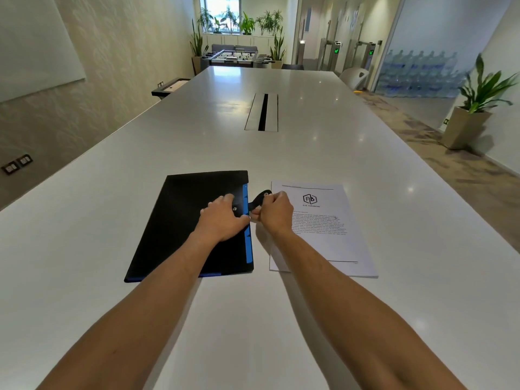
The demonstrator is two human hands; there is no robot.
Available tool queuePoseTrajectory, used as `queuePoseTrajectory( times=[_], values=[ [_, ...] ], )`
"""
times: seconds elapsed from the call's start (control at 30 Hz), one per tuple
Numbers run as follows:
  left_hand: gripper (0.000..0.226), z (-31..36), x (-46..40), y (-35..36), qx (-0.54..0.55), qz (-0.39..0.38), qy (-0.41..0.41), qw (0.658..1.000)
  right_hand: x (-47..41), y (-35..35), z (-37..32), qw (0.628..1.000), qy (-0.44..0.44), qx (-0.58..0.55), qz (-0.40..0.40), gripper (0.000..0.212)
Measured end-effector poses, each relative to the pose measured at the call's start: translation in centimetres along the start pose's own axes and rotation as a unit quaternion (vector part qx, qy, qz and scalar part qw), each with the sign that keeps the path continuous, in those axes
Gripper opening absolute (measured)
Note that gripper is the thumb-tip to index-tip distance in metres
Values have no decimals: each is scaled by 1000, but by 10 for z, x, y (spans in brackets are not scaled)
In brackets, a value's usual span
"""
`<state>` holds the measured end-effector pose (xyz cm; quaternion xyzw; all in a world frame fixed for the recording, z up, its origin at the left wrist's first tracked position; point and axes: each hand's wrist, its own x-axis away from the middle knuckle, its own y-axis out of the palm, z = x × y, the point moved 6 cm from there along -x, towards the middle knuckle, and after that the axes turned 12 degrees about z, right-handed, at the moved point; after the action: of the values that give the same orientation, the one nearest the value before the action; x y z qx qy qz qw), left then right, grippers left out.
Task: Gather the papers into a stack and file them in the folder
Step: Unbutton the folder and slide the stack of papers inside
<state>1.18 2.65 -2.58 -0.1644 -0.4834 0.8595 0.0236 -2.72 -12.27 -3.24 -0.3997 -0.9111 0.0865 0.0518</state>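
White table (pixel 281 153) under us, our left hand (pixel 222 218) pressing fingers flat on the stiff, slick folder (pixel 183 220), our right hand (pixel 274 211) pinching its snap tab (pixel 260 199); the light, floppy papers (pixel 326 237) want lifting by an edge.

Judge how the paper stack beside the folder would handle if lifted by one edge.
The paper stack would probably droop, since its sheets look thin and unbound. Sheets may slide apart on the glossy table. It seems light; its edge looks thin.
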Motion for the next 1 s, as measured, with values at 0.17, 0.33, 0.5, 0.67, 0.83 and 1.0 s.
queuePoseTrajectory(
  times=[0.17, 0.33, 0.5, 0.67, 0.83, 1.0],
  values=[
    [43, 49, -8, -35, -62, -3, 70, 996, -2, -3, -1, 993, 54, -103, 2, 13],
    [24, 77, -35, -71, -108, 11, 72, 991, -17, -24, -18, 979, 63, -193, 34, 12],
    [23, 74, -51, -83, -1, -26, -36, 999, -24, -44, -32, 972, 56, -224, 43, 13],
    [31, 78, -38, -65, 46, 41, -65, 996, -24, -50, -37, 967, 48, -247, 36, 16],
    [75, 91, -32, -59, -101, 40, 1, 994, -26, -61, -34, 979, 17, -196, 58, 17],
    [76, 91, -30, -53, -95, -4, -1, 995, -25, -64, -37, 980, -1, -193, 58, 18]
  ],
)
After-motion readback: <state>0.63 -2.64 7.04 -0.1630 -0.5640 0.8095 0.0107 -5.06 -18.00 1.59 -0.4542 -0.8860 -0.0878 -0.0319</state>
